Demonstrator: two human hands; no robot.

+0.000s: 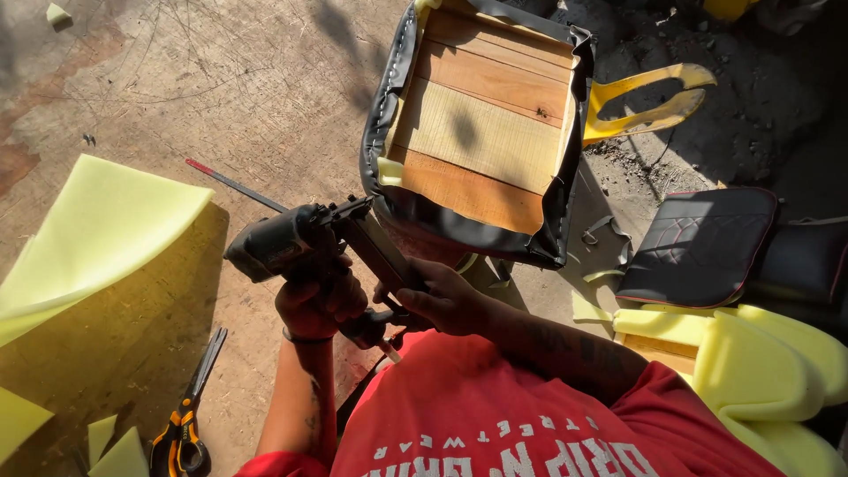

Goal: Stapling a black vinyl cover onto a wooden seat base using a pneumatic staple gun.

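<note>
A large sheet of yellow foam [84, 238] lies at the left of a scuffed worktop [256, 97] in hard sunlight, with smaller yellow offcuts [110, 446] at the near left corner. Just right of those scraps rest orange-and-black scissors [184, 422], blades pointing away from the person.

At centre, a person in a red printed shirt [495, 415] holds a black staple gun [305, 240]. The left hand [320, 302] is closed around the gun's grip, beneath the rounded body. The right hand [442, 296] is wrapped around the near end of the gun's long, narrow magazine, just beside the left hand. A thin dark rod with a red tip [234, 185] runs out from behind the tool toward the far left.

The gun's nose sits at the near left corner of an upturned seat base [481, 124], whose bare wooden slats face up; whether it touches the edge cannot be told. Black vinyl covering [389, 115] is folded up around the frame's edges, with yellow padding showing at the corners.

Farther right, a yellow plastic handle-shaped piece [645, 102] lies on dusty ground beyond the seat. A finished black cushion with red diamond stitching [702, 247] rests at the right, and near it sit thick blocks of yellow foam [760, 362].
</note>
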